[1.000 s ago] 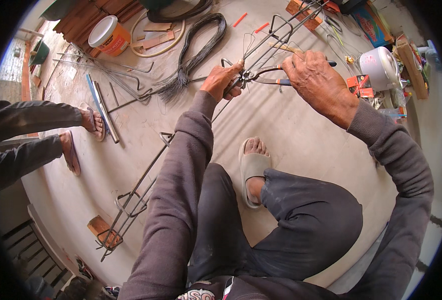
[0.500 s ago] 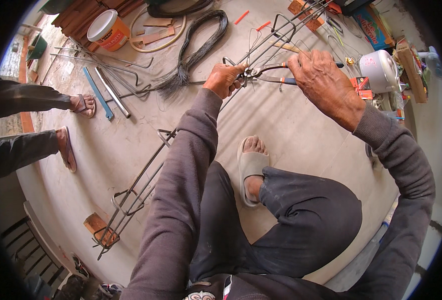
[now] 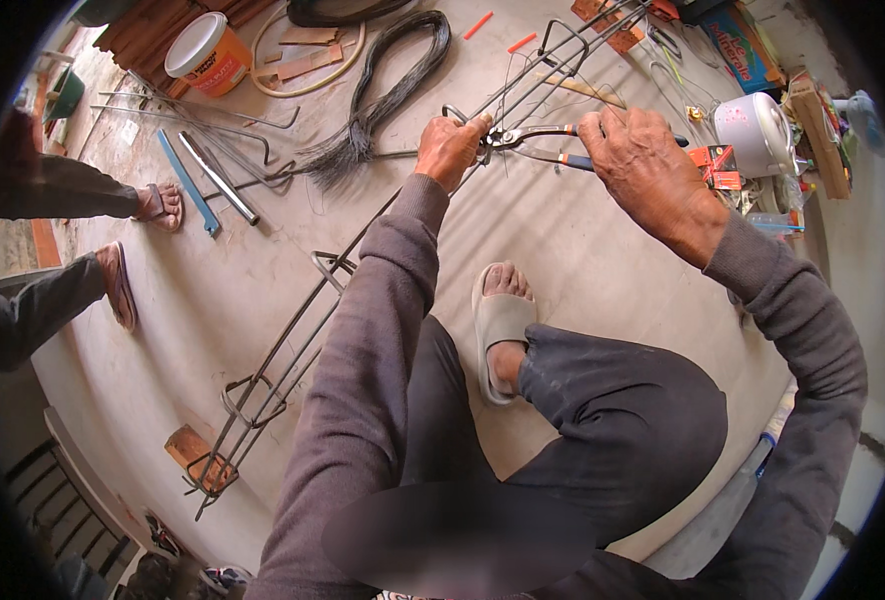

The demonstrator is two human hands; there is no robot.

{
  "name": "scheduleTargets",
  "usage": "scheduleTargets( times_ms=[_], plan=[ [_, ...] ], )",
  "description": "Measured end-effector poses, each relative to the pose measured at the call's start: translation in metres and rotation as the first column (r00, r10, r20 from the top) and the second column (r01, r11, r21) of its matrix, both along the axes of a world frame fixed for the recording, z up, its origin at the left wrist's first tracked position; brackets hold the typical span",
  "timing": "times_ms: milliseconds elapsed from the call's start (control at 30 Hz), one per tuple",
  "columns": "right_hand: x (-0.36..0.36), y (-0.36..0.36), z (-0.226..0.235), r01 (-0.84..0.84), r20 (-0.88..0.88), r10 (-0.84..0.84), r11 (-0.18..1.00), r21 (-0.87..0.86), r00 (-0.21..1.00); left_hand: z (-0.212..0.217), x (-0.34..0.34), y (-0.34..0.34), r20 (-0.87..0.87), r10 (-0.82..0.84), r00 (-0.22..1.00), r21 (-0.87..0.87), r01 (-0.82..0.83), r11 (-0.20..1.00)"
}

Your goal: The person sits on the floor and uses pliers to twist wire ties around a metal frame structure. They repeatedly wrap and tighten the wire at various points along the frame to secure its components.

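Pincers (image 3: 506,138) with orange-and-dark-blue handles are held in my right hand (image 3: 651,178), its fingers curled over the handle ends. The two handles stand spread apart. Their jaws meet a joint of a long steel rebar cage (image 3: 335,263), right beside my left thumb. My left hand (image 3: 449,153) is closed around the cage at that joint, next to a bent stirrup (image 3: 453,110). Any tie wire between the jaws is too small to make out. The cage runs diagonally from the lower left to the upper right.
Wood or brick blocks (image 3: 191,446) (image 3: 611,28) prop both cage ends. A bundle of black tie wire (image 3: 368,125) lies beyond my left hand. A bucket (image 3: 208,55), loose bars (image 3: 263,150) and a rice cooker-like pot (image 3: 753,135) stand around. Another person's feet (image 3: 163,207) are at left.
My left hand has shifted slightly right and up, staying at the same joint. The pincers and my right hand keep nearly the same place. The whole view has tilted a little.
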State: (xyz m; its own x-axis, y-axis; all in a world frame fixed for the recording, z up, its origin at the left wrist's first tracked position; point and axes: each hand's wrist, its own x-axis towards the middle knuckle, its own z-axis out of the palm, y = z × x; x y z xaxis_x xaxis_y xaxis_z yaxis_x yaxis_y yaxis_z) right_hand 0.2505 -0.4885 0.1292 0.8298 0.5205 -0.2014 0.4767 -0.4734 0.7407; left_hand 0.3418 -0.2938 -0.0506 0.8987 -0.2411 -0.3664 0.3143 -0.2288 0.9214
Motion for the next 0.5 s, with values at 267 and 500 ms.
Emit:
scheduleTargets(
  times_ms=[267, 500],
  plan=[
    [0.001, -0.014, 0.002, 0.366, -0.425, -0.203, 0.864, 0.347, 0.882, -0.003, -0.001, 0.001, -0.014, 0.016, 1.0, -0.032, -0.016, 0.999],
    [0.013, -0.036, -0.009, 0.941, -0.937, -0.259, 0.303, 0.153, 0.236, 0.003, -0.004, -0.002, -0.037, 0.019, 0.999, -0.107, -0.023, 0.994]
  ],
)
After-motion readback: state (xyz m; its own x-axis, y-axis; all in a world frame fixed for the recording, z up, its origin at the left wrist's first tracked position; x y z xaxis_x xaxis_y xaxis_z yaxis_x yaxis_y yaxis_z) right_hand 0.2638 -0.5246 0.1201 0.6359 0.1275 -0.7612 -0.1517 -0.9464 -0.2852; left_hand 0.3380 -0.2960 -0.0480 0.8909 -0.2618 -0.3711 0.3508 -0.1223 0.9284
